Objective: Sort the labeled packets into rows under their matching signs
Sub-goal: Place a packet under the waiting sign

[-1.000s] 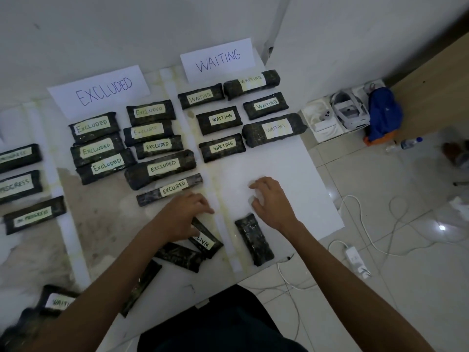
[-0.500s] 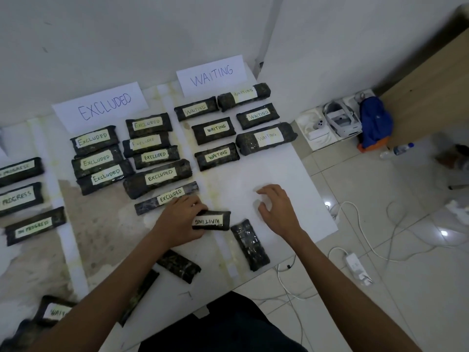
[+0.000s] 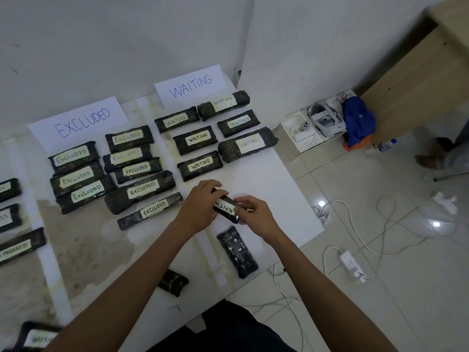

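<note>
Glossy dark packet (image 3: 226,209); both hands pinching it.

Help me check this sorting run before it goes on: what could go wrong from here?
1. The left hand and right hand hold the WAITING packet close to the long EXCLUDED packet; set down carelessly, it might stray towards that row.
2. Its label faces sideways, so it could land turned against the WAITING row.
3. The dark packet near the edge shows no label; it may be missorted unless flipped.
</note>
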Demonstrator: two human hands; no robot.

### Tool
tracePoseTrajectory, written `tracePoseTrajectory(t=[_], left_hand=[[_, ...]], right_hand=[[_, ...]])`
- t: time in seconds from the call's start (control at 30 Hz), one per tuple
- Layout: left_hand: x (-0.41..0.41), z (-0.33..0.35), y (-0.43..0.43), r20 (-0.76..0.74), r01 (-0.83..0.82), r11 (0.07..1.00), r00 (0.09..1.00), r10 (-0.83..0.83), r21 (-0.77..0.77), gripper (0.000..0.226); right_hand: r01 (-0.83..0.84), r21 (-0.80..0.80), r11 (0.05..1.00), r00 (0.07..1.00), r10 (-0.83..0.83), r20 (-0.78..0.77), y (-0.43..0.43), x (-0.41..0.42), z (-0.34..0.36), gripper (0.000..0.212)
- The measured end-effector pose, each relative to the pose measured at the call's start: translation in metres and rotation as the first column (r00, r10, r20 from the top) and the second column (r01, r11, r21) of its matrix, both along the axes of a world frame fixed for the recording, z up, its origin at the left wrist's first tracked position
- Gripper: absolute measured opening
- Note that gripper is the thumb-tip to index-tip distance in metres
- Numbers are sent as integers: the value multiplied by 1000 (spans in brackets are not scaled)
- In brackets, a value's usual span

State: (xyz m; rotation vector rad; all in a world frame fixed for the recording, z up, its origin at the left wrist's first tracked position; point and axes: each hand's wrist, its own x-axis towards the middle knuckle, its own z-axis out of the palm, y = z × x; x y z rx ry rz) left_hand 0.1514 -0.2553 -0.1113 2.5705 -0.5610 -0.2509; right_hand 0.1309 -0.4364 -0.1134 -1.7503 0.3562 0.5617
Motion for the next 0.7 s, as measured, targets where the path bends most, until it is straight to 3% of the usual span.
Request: tracePoseTrajectory(t=[0.1,0.17,0.23,0.27,0.4,0.53,0.7], left_hand=[[-9,3,-5,-132,-312,949,944,304,-49,65],[-14,8,-12,-414,-578,815,753,511,-46,57],[-14,12,-18,-626,-693,719,582,519,-48,38],[-13,12,-19,-662,-715,695,558,500,-78,31],[-1,7,-20,-569,-700,705,628,531,-115,16],[19,-3,-19,-468,-505,856,785,406,-106,14],[36,-15,-15,-403,-411,907,849,342,-96,42]], right_hand=[[120,31,992,993,-119,-16,9,-3,-2,18],[156,70,985,988,-155,-22,15,-6,-3,18],[129,63,990,992,-129,4,23,-8,-5,21],[95,35,995,995,-96,32,26,-8,-6,23],[-8,-18,1000,997,9,73,34,-10,-8,29],[-60,-34,998,995,62,77,35,-11,-8,39],[-82,-101,992,991,91,95,25,-10,0,35]])
